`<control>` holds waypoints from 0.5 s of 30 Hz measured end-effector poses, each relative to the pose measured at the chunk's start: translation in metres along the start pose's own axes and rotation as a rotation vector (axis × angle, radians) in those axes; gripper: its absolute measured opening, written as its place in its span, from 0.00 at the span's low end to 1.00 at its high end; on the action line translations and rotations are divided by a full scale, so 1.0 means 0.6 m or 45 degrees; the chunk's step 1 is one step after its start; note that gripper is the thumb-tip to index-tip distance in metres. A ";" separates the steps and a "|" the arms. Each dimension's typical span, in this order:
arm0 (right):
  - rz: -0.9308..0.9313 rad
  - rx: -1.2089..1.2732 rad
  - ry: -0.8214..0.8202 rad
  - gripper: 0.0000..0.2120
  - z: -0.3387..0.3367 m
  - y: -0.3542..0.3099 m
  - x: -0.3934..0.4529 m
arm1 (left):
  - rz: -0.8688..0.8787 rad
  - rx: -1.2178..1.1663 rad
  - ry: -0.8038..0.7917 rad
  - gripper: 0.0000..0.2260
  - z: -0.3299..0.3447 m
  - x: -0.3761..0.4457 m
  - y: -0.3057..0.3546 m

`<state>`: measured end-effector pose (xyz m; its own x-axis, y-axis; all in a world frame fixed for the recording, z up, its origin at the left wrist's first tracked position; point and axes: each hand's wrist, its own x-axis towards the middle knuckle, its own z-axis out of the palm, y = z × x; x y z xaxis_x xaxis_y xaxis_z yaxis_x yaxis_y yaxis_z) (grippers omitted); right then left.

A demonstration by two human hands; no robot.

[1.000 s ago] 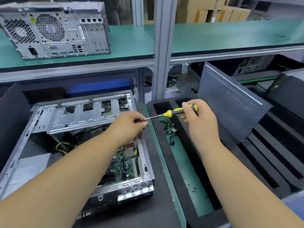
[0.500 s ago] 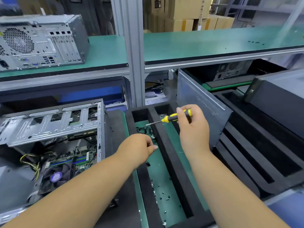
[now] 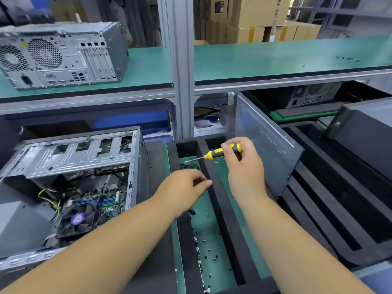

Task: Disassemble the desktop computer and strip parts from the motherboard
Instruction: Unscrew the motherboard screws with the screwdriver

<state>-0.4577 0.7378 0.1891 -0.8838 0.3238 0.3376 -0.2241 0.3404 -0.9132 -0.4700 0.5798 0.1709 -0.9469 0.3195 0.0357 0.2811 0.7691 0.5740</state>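
Note:
The open desktop case [image 3: 70, 158] lies on its side at the left, showing the green motherboard [image 3: 107, 200], a black CPU fan [image 3: 77, 219] and yellow cables. My right hand [image 3: 244, 168] grips a yellow-and-black screwdriver [image 3: 214, 154] by its handle, tip pointing left over the black foam tray [image 3: 222, 211]. My left hand [image 3: 186, 189] hovers over the tray's left compartment with its fingers curled; I see nothing between them. Several small black screws [image 3: 203, 247] lie on the compartment's green floor.
A grey side panel [image 3: 265, 145] leans upright just right of my right hand. A closed computer [image 3: 61, 56] stands on the green upper shelf. A grey aluminium post [image 3: 178, 81] rises behind the tray. More black foam slots [image 3: 331, 209] extend to the right.
My left hand left the screwdriver tip by the case and moved right and down over the tray's screw compartment. The view swung right. The right hand still holds the screwdriver.

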 end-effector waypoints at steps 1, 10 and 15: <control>-0.005 0.001 -0.004 0.04 0.002 -0.001 0.001 | 0.013 0.006 0.031 0.07 -0.008 -0.001 -0.001; 0.016 0.111 -0.116 0.06 0.062 -0.029 -0.004 | -0.071 -0.011 0.233 0.04 -0.100 -0.028 -0.061; -0.014 0.178 -0.298 0.03 0.129 -0.059 -0.012 | -0.202 -0.062 0.318 0.05 -0.149 -0.052 -0.117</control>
<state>-0.4752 0.6552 0.2014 -0.9482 0.1024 0.3007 -0.2744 0.2125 -0.9378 -0.4741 0.4666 0.2025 -0.9891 0.0467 0.1395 0.1247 0.7691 0.6268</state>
